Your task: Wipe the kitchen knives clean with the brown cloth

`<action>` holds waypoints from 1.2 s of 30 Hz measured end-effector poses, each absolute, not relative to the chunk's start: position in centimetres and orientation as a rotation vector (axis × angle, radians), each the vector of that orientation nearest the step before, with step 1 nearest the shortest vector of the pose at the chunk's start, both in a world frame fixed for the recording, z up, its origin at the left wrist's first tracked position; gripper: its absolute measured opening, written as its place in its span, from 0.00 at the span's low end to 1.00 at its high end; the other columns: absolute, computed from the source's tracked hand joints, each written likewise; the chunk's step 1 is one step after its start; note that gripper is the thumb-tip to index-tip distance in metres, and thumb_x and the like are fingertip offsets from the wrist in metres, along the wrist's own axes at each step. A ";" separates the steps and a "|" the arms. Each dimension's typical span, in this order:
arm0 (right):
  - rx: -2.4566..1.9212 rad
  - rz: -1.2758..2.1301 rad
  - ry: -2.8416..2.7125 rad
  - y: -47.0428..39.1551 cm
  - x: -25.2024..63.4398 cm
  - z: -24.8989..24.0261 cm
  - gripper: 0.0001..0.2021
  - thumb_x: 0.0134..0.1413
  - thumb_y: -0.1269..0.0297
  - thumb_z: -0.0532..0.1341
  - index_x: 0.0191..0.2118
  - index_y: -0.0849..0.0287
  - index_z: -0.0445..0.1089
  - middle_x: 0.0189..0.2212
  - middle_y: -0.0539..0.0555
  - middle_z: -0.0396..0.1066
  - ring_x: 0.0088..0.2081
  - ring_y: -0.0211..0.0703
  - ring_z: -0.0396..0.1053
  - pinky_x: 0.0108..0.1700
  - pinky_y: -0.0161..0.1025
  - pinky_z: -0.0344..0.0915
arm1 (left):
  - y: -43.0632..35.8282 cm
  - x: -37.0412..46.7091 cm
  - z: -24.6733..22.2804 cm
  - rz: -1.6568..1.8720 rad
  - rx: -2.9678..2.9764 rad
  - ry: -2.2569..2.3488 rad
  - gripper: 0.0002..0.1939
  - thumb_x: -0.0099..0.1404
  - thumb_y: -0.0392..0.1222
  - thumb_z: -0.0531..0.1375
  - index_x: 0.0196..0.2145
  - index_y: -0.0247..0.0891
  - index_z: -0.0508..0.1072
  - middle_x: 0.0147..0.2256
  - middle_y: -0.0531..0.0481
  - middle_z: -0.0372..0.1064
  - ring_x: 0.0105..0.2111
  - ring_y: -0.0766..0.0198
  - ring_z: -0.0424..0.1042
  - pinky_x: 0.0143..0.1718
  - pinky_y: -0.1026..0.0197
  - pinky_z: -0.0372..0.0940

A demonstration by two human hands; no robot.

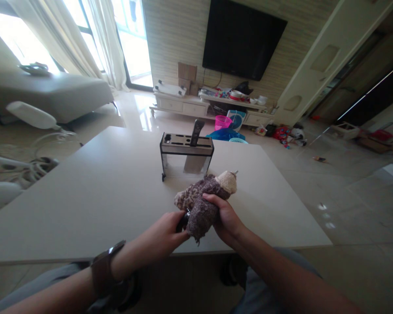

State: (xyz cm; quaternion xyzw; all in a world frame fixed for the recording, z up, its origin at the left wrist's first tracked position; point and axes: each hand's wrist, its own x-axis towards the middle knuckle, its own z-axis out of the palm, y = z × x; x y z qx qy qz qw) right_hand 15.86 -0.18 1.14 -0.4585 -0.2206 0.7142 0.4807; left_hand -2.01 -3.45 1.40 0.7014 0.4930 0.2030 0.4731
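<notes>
My left hand (172,229) is closed around the black handle of a knife (182,221); most of its blade is hidden in the cloth. A thin metallic tip shows past the cloth's far end. My right hand (227,218) grips the fluffy brown and cream cloth (203,216), thumb on top, folded around the blade above the table's near edge. Just beyond both hands, a knife holder (186,146) with a slotted metal top and clear front stands upright on the table. A broad-bladed knife with a black handle (197,132) sits in one of its slots.
The white table (118,187) spreads beneath my hands. Past its far edge are a pink basket (222,122), a blue plastic bag (221,134) and a low TV cabinet (180,106) with clutter on top. A white chair (32,115) stands at left.
</notes>
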 end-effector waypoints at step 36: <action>-1.123 1.744 -0.534 -0.2 15.9 1.2 0.17 0.38 0.62 0.73 0.38 0.63 0.78 0.33 0.55 0.81 0.35 0.46 0.77 0.41 0.40 0.72 | -3.5 -2.2 1.3 0.501 1.707 1.211 0.15 0.64 0.48 0.61 0.42 0.35 0.77 0.43 0.42 0.80 0.42 0.51 0.77 0.43 0.56 0.70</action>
